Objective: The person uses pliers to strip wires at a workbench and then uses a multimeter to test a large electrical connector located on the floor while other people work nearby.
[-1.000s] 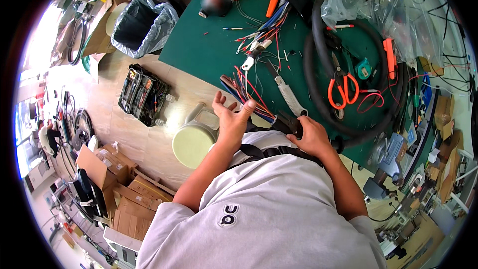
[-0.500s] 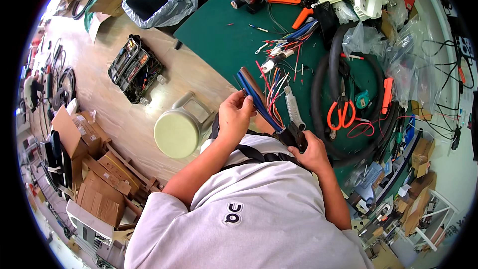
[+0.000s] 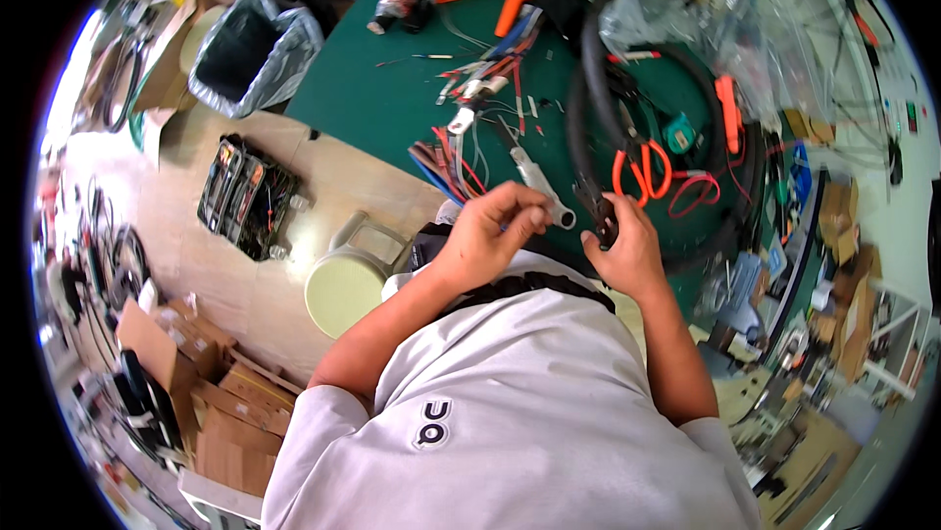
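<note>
My left hand point(image 3: 493, 236) is raised in front of my waist, fingertips pinched together; what they hold, if anything, I cannot make out. Beyond its wrist a bundle of stripped wires point(image 3: 446, 165), blue, brown and red, fans out over the table's edge; its lower end is hidden behind the hand. My right hand point(image 3: 627, 248) is closed round a dark, narrow object point(image 3: 603, 223) whose kind is unclear. Between the hands, a grey utility knife point(image 3: 535, 180) lies on the green table point(image 3: 363, 89), its ringed end close to my left fingertips.
Thick black cable point(image 3: 580, 138) lies coiled on the table with orange-handled scissors point(image 3: 644, 175) inside. Loose wires point(image 3: 510, 50) and orange-handled tools point(image 3: 512, 12) lie farther back. Left of me are a pale green stool point(image 3: 343, 290), a tool case point(image 3: 245, 197) and a lined bin point(image 3: 255, 54).
The view has shifted, so the table sits farther left. My left hand has let go of the blue wire and moved right, toward my right hand, which keeps its dark object.
</note>
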`<state>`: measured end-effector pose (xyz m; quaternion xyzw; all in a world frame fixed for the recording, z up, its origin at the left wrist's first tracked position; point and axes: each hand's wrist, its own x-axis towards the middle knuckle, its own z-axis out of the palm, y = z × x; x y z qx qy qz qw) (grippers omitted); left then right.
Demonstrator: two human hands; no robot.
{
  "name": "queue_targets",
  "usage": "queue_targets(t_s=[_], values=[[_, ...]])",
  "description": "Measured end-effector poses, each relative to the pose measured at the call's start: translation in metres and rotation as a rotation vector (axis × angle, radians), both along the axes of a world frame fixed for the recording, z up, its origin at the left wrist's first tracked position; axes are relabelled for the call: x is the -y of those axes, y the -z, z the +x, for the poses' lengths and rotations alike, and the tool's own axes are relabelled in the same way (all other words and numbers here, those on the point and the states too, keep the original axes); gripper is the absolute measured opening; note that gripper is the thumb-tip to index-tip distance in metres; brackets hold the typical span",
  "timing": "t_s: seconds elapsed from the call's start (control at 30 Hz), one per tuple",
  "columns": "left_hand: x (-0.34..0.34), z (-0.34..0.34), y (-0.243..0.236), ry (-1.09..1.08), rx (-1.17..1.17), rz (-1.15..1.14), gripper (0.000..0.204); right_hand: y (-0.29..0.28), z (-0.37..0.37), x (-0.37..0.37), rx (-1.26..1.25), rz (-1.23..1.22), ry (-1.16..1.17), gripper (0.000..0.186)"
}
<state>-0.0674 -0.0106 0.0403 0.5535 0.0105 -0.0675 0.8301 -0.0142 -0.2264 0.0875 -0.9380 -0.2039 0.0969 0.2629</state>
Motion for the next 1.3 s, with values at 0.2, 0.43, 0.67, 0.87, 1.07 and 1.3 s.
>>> queue_targets(t_s=[0.2,0.43,0.67,0.87,1.07,1.3], values=[[0.007,0.013,-0.002,0.154,0.001,0.045,0.016,-0.031,-0.011,-0.008,0.196,-0.038,-0.045,0.052],[0.013,0.009,0.001,0.175,0.087,0.048,0.014,-0.02,-0.027,-0.006,0.223,-0.052,-0.029,0.054],[0.01,0.003,0.003,0.186,0.069,0.097,0.016,-0.021,-0.035,-0.004,0.207,-0.08,-0.023,0.054],[0.01,0.001,0.003,0.171,0.065,0.103,0.016,-0.022,-0.037,-0.004,0.172,-0.085,-0.027,0.053],[0.01,0.001,0.001,0.161,0.065,0.115,0.014,-0.023,-0.036,-0.004,0.122,-0.09,-0.028,0.05],[0.009,0.001,0.0,0.17,0.046,0.137,0.01,-0.024,-0.035,-0.005,0.115,-0.062,-0.019,0.047]])
